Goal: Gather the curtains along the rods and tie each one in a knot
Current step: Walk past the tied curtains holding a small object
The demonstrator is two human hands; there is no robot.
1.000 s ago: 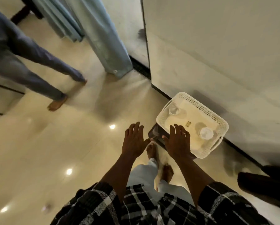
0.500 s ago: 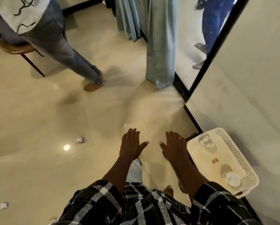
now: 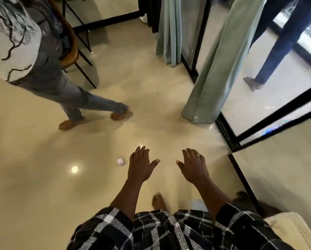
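Two pale green curtains hang to the floor ahead. The nearer curtain [image 3: 210,73] falls beside a black-framed glass door, its hem resting on the tiles. The farther curtain [image 3: 171,31] hangs bunched at the top centre. My left hand [image 3: 140,164] and my right hand [image 3: 193,166] are held out palm-down over the floor, fingers spread, holding nothing. A ring sits on my right hand. Both hands are well short of either curtain. The rods are out of view.
A person in jeans [image 3: 75,94] walks across the floor at the left, beside a wooden stool [image 3: 73,51]. Another person's legs [image 3: 277,51] show behind the glass door [image 3: 259,123]. A crumpled paper ball [image 3: 120,161] lies near my left hand. A white basket [image 3: 295,231] sits at bottom right.
The view has swung left and up from the basket toward the curtains. The basket has slid to the bottom right corner. My hands stay spread and empty. The person in jeans has stepped closer.
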